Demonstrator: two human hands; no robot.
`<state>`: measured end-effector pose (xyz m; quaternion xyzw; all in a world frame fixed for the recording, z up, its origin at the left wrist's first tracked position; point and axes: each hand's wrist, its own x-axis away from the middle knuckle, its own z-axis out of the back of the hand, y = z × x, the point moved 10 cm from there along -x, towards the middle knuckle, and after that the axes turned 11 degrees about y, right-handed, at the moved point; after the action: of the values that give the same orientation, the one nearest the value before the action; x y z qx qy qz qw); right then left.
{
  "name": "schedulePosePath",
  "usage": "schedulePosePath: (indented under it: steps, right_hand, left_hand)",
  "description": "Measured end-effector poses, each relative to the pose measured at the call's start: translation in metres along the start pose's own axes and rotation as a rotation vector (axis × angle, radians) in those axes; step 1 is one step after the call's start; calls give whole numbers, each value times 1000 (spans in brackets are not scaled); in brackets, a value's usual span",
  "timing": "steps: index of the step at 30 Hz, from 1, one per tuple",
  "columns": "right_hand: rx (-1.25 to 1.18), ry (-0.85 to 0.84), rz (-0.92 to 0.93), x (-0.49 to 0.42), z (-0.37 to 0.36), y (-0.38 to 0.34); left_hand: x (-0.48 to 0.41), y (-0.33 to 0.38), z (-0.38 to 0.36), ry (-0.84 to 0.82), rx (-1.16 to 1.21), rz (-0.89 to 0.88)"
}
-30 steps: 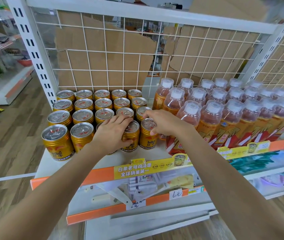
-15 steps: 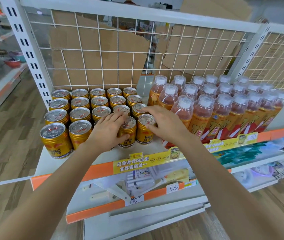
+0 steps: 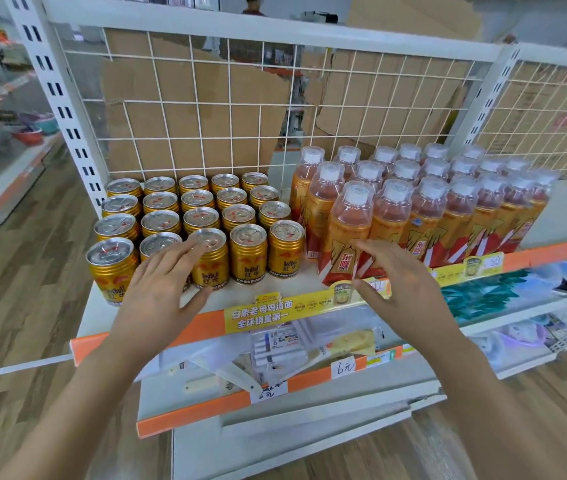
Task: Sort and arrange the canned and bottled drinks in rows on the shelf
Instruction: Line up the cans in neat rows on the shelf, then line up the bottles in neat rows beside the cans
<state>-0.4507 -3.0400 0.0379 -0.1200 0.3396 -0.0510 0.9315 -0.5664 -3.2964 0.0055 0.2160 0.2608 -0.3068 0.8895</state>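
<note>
Ok, status. Gold cans (image 3: 202,206) stand on the left half of the shelf (image 3: 233,289), five across and four deep, tops up. Right behind them is the wire grid (image 3: 205,109), with cardboard (image 3: 178,133) at its back. The front-left can (image 3: 112,271) stands a bit forward of its row. Orange bottles (image 3: 424,209) with white caps fill the right half, upright, packed tight in slanted rows, just beside the cans. The front-left bottle (image 3: 346,237) is nearest the shelf edge.

Left hand (image 3: 164,292): released, fingers straight and slightly spread, laid across the front row of cans. Its fingertips touch the rim of the middle front can (image 3: 211,261) and the palm covers most of the can to that one's left. No grip on anything.

Right hand (image 3: 403,285): released too, fingers loosely bent, in front of the lower labels of the front bottles, thumb near the shelf edge. Holds nothing; cannot tell if the fingertips touch a bottle.

Below the edge: an orange rail with a yellow strip (image 3: 261,315), then a lower shelf (image 3: 205,408) with packaged goods and a handwritten price tag (image 3: 342,367).
</note>
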Motion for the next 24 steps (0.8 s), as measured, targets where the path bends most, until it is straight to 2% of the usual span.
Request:
schedulePosePath:
  steps: [6, 14, 24]
  right_hand:
    - [48, 41, -20, 31, 28, 30]
    - [5, 107, -37, 63, 80, 86]
    - [46, 107, -33, 65, 113, 149]
  left_hand:
    - [16, 17, 14, 32, -57, 5]
    - [16, 79, 8, 28, -62, 21]
    - [2, 125, -16, 30, -43, 54]
